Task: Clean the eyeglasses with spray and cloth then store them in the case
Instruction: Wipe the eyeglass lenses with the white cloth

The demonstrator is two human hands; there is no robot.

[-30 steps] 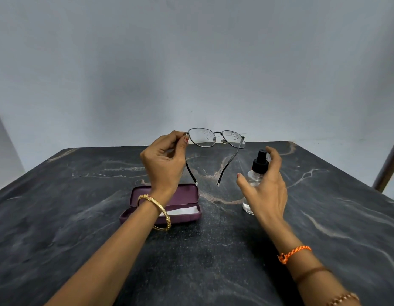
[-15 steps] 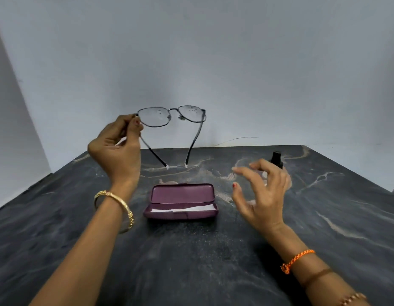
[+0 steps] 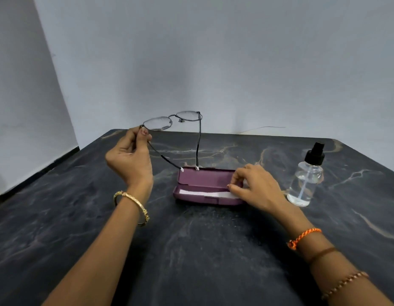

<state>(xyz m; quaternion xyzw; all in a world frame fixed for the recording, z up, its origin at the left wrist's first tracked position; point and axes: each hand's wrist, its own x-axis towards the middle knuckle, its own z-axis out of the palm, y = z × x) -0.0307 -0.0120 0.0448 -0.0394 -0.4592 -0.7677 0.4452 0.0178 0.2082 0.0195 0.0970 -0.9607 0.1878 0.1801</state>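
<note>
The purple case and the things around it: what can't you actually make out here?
- White cloth in the case, head view: right end hidden under the right hand, so its grip is unclear.
- Eyeglasses: lens spotting too small to judge; the corner is hidden by the left hand.
- Spray bottle: liquid level unclear through the clear plastic.

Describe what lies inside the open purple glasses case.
Inside the case lies a folded white cloth along its front tray. The right hand covers the cloth's right end and that corner of the case, so anything there is hidden.
</note>
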